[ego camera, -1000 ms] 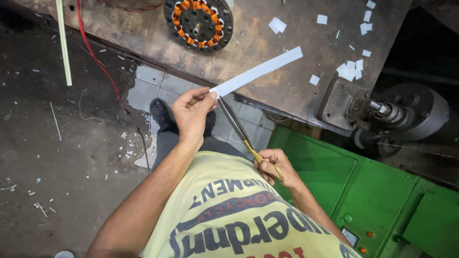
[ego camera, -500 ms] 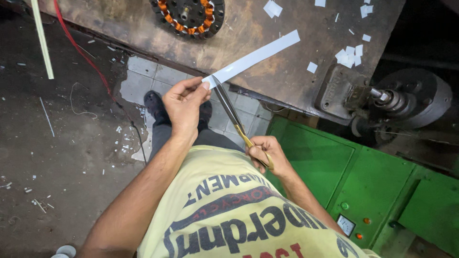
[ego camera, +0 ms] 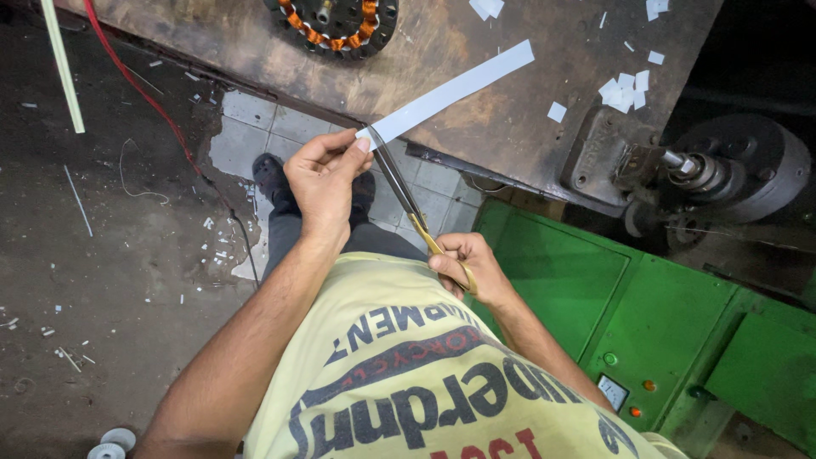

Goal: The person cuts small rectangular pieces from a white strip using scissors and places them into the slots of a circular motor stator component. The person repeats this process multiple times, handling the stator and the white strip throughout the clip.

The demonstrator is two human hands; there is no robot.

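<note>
The left hand [ego camera: 325,174] pinches the near end of a long pale paper strip [ego camera: 450,92], its grip narrow on the corner, the strip held in the air slanting over the worktop's [ego camera: 459,161] front edge. The right hand [ego camera: 470,265] is wrapped round the yellow handles of the scissors [ego camera: 406,197], blades nearly closed at the strip's end. Small white cut squares [ego camera: 623,89] lie scattered toward the worktop's right edge, so some cutting looks done; most of the strip is still whole, flat and clean-edged. A wound motor stator [ego camera: 336,21] sits at the far edge.
</note>
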